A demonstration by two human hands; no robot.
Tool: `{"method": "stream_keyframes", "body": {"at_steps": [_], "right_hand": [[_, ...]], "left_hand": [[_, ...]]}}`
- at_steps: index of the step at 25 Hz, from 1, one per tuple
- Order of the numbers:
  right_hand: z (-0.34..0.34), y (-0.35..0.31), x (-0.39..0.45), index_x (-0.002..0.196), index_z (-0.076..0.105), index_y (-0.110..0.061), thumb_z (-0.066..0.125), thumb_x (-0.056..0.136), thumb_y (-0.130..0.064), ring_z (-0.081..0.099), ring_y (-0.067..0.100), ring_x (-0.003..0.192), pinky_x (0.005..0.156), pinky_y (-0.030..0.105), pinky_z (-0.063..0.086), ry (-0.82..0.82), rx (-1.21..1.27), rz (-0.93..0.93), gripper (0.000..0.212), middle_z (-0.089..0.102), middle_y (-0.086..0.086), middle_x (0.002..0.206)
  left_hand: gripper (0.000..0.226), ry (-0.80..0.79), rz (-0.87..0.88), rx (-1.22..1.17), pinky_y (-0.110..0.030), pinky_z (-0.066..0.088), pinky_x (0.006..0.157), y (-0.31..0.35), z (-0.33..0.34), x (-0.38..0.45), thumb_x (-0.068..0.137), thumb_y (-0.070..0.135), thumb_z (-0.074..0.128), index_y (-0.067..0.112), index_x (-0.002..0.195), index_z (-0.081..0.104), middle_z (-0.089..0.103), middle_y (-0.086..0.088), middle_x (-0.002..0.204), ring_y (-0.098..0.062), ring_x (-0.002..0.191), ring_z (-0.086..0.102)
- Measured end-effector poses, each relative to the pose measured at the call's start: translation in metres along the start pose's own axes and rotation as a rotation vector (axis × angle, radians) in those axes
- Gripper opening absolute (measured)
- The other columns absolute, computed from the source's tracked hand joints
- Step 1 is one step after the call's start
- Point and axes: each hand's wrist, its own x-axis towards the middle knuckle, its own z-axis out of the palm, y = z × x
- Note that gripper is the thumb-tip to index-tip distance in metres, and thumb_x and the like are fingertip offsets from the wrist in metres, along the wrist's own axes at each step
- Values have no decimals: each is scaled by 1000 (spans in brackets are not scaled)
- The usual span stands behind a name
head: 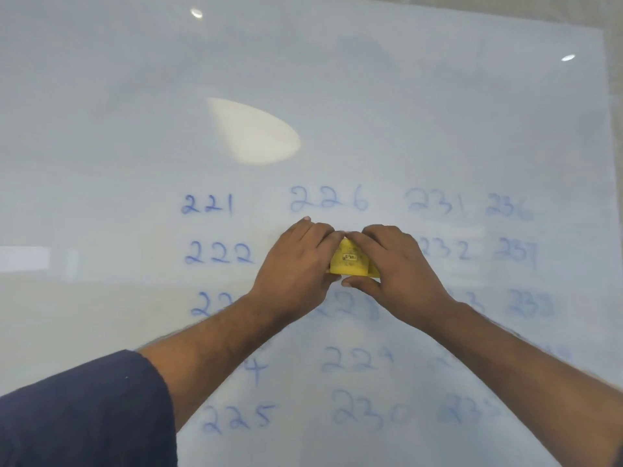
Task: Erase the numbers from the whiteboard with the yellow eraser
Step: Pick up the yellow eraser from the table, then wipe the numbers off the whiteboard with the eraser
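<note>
We press the yellow eraser [349, 262] to the whiteboard [337, 96], left hand [296, 264] and right hand [397, 264] both clasped around it, over blue numbers [207, 203].

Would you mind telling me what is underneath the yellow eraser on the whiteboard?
Both the left hand and right hand press the yellow eraser against the whiteboard, between 222 and 232. Whatever is written beneath is covered.
</note>
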Motion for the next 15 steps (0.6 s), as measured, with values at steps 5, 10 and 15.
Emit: {"method": "stream_keyframes", "body": {"at_steps": [5,10,15], "right_hand": [[22,-49,47,129,53,-17,62,82,-53,49,22,103,88,31,30,49,37,-69,60,55,0,113],[45,-85,84,133,52,-15,57,87,-47,52,27,101,86,39,37,97,-11,-128,56,56,3,109],[52,-83,105,135,52,-17,58,85,-44,52,29,102,87,40,37,140,-66,-109,56,55,4,111]], "left_hand": [[59,24,-42,84,-41,41,109,-53,-37,-24,74,26,87,6,125,66,68,-8,110,-30,100,65],[72,-21,-55,135,-42,43,110,-109,-67,-45,80,42,81,6,137,57,63,-8,129,-28,117,58],[83,-94,-152,221,-41,24,124,-165,-88,-68,96,62,46,6,157,35,37,-8,163,-26,151,33]]}}
